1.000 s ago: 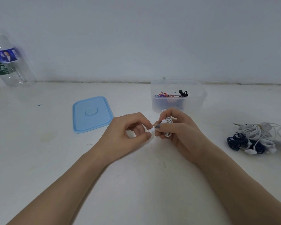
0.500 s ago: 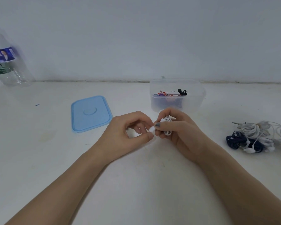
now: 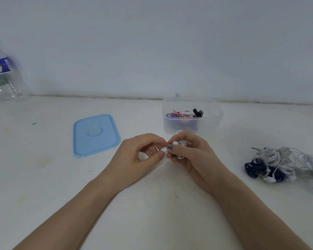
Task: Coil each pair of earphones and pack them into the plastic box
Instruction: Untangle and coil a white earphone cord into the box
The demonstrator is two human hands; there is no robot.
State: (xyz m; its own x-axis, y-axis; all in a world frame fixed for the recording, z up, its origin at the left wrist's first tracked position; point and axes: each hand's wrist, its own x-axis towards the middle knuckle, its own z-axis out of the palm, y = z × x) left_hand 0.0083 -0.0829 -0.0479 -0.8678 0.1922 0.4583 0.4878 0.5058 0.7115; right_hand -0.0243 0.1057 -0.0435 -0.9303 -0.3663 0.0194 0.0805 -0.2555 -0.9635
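Both hands clamp white earphones (image 3: 181,147): right hand (image 3: 192,156) grips coil, left hand (image 3: 139,156) pinches earbud (box (image 3: 190,127) behind)

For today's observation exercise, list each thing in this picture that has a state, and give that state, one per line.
plastic box: open, lid off, coiled earphones inside
blue lid: off, flat on the table
white earphones: coiled, held in both hands
left hand: pinching the white tip
right hand: closed on the coil
earphone pile: tangled, unpacked
bottle: upright
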